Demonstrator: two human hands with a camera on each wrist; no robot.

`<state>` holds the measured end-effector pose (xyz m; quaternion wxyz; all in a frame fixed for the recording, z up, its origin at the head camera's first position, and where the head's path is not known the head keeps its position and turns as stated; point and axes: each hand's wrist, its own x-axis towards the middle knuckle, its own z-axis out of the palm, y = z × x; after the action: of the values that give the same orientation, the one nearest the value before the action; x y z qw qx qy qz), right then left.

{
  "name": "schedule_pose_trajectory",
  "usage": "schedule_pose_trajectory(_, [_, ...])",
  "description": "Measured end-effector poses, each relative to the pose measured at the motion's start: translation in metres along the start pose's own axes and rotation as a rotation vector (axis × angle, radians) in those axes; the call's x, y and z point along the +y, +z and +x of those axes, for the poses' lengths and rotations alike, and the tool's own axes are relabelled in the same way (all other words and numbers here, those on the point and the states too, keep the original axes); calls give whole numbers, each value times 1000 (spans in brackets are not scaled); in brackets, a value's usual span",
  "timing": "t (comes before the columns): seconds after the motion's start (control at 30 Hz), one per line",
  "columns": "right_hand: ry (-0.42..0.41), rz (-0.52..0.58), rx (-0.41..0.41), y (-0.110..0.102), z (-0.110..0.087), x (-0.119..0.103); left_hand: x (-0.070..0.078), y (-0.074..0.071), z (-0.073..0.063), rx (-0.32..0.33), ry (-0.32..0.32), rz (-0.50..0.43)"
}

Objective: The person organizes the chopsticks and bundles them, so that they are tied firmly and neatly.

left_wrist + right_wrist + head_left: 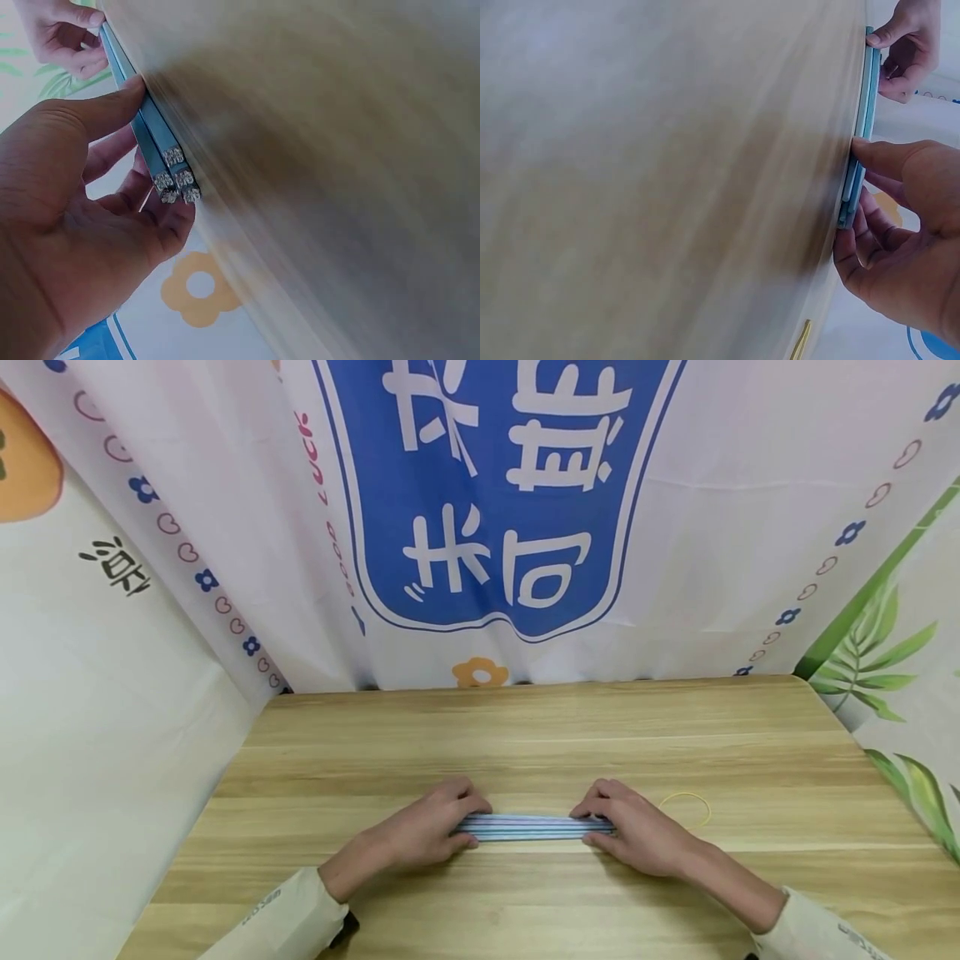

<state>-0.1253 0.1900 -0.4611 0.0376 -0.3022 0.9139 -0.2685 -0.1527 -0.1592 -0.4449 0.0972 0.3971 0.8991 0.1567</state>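
Observation:
A bundle of several slim blue sticks [525,828] lies crosswise in front of me, low over the tabletop, side by side and partly stacked. My left hand [433,828] grips its left end between thumb and fingers. In the left wrist view the stick ends [178,176] are squarish, with a glittering silvery pattern. My right hand [637,829] holds the other end, thumb on the near side and fingers on the far side. Plain blue-green tips [845,217] poke out past the right thumb in the right wrist view. Beyond the right hand lies a thin yellow rubber band [708,810].
The wooden table [480,743] has light and dark grain stripes. A white curtain [712,568] with a blue printed panel hangs behind its far edge. Printed white sheets [112,693] flank the table on both sides.

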Motion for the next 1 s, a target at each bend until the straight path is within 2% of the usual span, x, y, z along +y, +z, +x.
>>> schedule_pose_trajectory(0.37, [-38, 86, 8, -1, 2, 0, 0, 4, 4, -22, -7, -54])
schedule_pose_trajectory(0.53, [-37, 73, -17, 0, 2, 0, 1, 4, 6, -26, 26, -78])
schedule_pose_trajectory(0.73, [-24, 53, -27, 0, 2, 0, 3, 4, 5, -42, 17, -58])
schedule_pose_trajectory(1.0, [-18, 52, 7, 2, 1, -4, 4, 3, 7, -51, 6, -69])
